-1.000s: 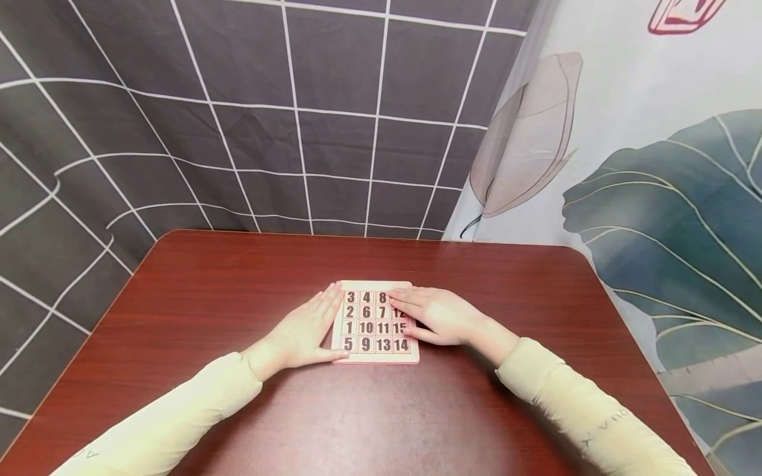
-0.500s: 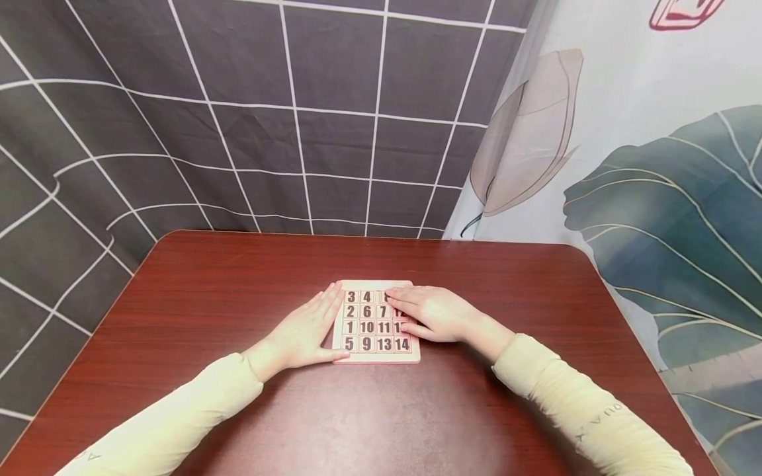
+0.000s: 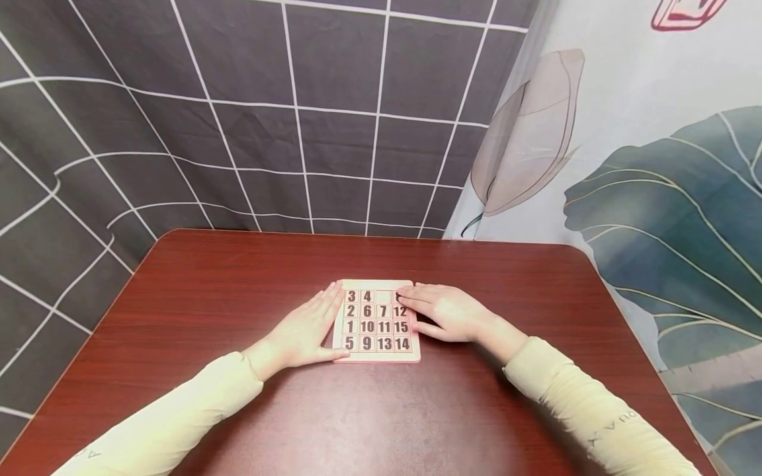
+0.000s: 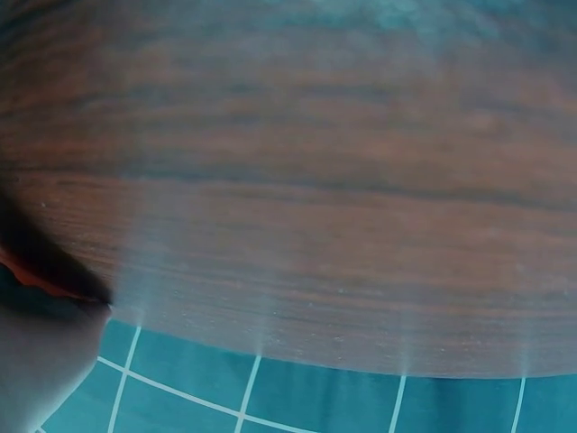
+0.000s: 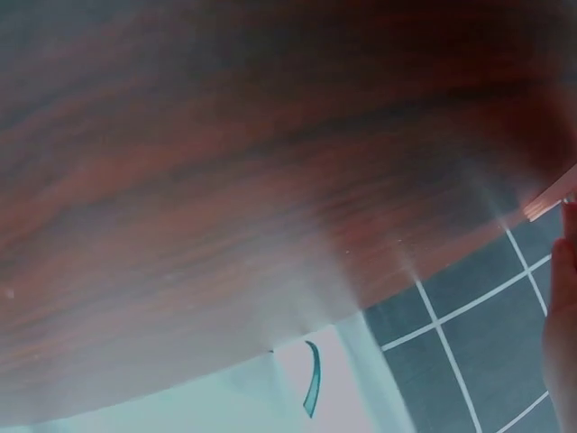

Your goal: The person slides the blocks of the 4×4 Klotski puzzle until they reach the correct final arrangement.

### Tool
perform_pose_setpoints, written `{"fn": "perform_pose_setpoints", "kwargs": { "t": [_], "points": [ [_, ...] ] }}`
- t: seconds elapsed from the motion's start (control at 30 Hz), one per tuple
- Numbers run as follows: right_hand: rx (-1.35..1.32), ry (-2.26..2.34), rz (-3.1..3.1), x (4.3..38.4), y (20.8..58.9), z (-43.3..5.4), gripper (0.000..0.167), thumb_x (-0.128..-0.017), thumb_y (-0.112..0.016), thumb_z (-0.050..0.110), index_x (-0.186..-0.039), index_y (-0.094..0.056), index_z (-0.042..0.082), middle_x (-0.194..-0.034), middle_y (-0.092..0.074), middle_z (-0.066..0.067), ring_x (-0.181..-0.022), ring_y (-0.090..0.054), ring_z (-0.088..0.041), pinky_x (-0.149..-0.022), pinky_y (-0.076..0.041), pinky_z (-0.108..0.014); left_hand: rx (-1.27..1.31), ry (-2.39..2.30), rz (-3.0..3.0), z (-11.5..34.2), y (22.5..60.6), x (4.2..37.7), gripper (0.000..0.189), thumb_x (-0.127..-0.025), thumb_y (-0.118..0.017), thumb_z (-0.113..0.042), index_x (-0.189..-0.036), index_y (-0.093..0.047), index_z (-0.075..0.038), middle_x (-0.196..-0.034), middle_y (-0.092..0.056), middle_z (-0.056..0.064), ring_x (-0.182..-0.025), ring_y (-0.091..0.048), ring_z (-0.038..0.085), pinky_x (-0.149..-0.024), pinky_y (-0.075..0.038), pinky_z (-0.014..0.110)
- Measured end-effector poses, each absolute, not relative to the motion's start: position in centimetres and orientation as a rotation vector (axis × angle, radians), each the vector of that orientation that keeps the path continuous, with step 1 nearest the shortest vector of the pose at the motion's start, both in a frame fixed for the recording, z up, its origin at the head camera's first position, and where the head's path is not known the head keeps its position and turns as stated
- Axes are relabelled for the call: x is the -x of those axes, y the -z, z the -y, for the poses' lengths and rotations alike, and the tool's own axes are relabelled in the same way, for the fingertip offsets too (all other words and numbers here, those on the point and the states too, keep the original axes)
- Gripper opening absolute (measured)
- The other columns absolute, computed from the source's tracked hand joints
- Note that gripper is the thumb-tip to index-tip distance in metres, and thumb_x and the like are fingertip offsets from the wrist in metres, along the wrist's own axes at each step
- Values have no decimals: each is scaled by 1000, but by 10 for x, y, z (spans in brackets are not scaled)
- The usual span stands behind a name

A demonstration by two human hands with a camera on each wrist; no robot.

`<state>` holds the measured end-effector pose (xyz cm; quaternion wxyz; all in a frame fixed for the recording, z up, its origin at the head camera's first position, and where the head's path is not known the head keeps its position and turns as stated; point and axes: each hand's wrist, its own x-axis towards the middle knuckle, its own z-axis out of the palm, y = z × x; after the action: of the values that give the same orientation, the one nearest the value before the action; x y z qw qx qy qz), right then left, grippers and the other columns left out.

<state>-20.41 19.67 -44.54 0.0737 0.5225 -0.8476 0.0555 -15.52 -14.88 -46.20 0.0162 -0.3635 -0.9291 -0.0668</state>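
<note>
A sliding number puzzle (image 3: 376, 358) lies flat on the table in the head view, its pale frame holding rows of numbered tiles. My left hand (image 3: 300, 332) rests along its left side, fingers straight on the frame and thumb at the near left corner. On the far right corner are the fingertips of my right hand (image 3: 449, 313), laid over the partly covered 8 tile (image 3: 397, 299); the thumb is at the right edge. Left of that tile, the third slot of the top row is blank. Only slivers of the left hand (image 4: 45, 370) and right hand (image 5: 561, 338) show in the wrist views.
The red-brown wooden table (image 3: 238, 277) extends around the puzzle. Behind its far edge hangs a dark cloth with white grid lines (image 3: 333, 145). A pale curtain with a leaf print (image 3: 673, 218) hangs on the right.
The 8 tile has slid right from the third to the fourth slot of the top row. My right hand shifted slightly left, then right along with it. The left hand stays put.
</note>
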Motion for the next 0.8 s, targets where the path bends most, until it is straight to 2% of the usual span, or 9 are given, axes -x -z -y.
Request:
{"fn": "perform_pose_setpoints", "kwargs": {
  "t": [0.17,0.5,0.8],
  "points": [
    [-1619,-238,2501,207,444,-181,57,-99,-72,33,-148,-63,6,-153,-63,-10,-146,-57,-27,-121,-48,-45,1142,143,2847,151,461,155,109,-92,-71,-63,-159,-33,14,-169,-33,31,-159,-35,41,-130,-36,48],
    [-1698,-127,2555,213,445,-142,60,-104,-63,40,-153,-57,6,-157,-60,-8,-147,-56,-23,-126,-43,-42,1134,157,2863,148,459,154,108,-92,-69,-63,-159,-33,13,-169,-32,31,-160,-34,41,-131,-35,48],
    [-1679,-170,2587,215,445,-151,58,-103,-65,36,-152,-58,6,-155,-62,-8,-146,-57,-24,-125,-44,-43,1124,138,2864,149,463,155,109,-92,-69,-64,-160,-33,13,-170,-31,31,-160,-33,41,-131,-35,48]
  ]
}}
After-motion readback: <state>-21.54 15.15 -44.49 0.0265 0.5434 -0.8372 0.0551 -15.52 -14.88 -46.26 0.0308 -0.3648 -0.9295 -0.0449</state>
